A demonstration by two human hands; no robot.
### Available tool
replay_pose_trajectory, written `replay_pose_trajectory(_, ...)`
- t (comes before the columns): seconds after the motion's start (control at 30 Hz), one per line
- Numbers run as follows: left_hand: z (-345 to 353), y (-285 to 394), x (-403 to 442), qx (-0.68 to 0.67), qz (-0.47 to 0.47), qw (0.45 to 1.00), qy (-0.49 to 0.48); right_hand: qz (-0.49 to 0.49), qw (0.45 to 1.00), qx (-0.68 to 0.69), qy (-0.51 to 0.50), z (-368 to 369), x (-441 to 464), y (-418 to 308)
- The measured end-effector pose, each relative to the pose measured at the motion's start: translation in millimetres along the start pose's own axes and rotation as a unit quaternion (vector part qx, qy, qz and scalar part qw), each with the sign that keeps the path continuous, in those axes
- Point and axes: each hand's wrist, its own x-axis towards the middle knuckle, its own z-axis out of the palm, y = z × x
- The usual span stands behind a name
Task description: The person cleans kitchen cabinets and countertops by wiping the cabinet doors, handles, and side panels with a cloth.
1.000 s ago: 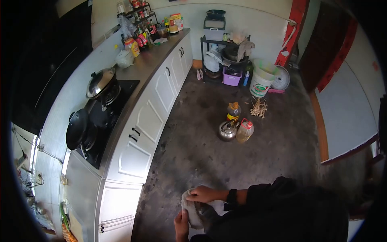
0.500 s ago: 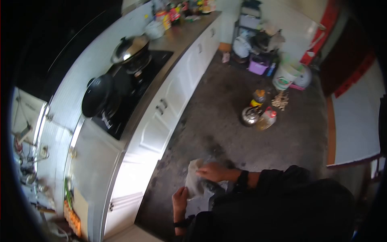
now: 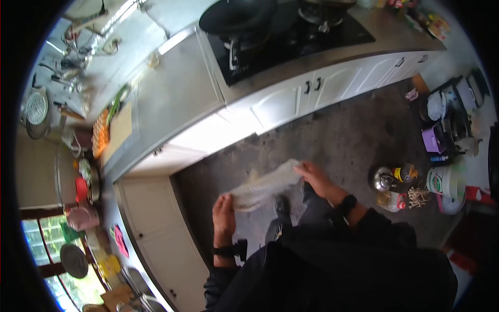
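A pale, thin cloth [image 3: 265, 186] hangs stretched between my two hands, above the floor and in front of my legs. My left hand [image 3: 224, 216] is closed on its left end, thumb uppermost. At the other end, my right hand [image 3: 318, 181] grips a corner of the cloth, a little higher and farther forward. Motion blurs the weave slightly. Beneath the cloth one dark shoe [image 3: 281, 207] shows.
White cabinets [image 3: 280, 106] run along the counter, with a wok [image 3: 236, 18] on the black stove [image 3: 291, 39]. On the floor at right stand a metal kettle [image 3: 383, 179], oil bottles [image 3: 391, 201] and a white bucket [image 3: 442, 181]. A sink [image 3: 136, 281] lies lower left.
My view has swung left toward the counter corner and window. My hands have moved apart, and the cloth that hung bunched between them is now drawn out lengthwise.
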Motion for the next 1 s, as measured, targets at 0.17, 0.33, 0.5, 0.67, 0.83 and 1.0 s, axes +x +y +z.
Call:
replay_pose_trajectory(0.17, 47.7, 39.0, -15.0, -0.118, 0.045, 0.99, 0.062, 0.031, 0.997, 0.027, -0.069, 3.0, 25.8, -12.1)
replay_pose_trajectory(0.33, 95.0, 54.1, -30.3, -0.04, 0.049, 0.997, -0.041, 0.143, 0.983, 0.094, -0.062, 4.9, 31.9, 7.0)
replay_pose_trajectory(0.5, 113.9, 42.8, -31.3, -0.015, -0.059, 0.976, -0.21, 0.155, 0.978, 0.089, -0.105, 38.8, 33.3, 12.4)
replay_pose_trajectory(0.67, 61.4, 54.8, -17.3, 0.112, -0.007, 0.973, -0.203, 0.087, 0.982, 0.132, -0.106, 66.2, 38.8, 7.6)
replay_pose_trajectory(0.83, -9.0, 48.5, -18.8, 0.301, 0.159, 0.938, -0.072, 0.077, 0.988, 0.075, -0.112, 138.7, 46.3, -4.8)
replay_pose_trajectory(1.0, -107.1, 57.3, -47.9, 0.275, 0.12, 0.953, 0.053, 0.088, 0.976, -0.066, -0.187, 221.6, 62.0, 12.3)
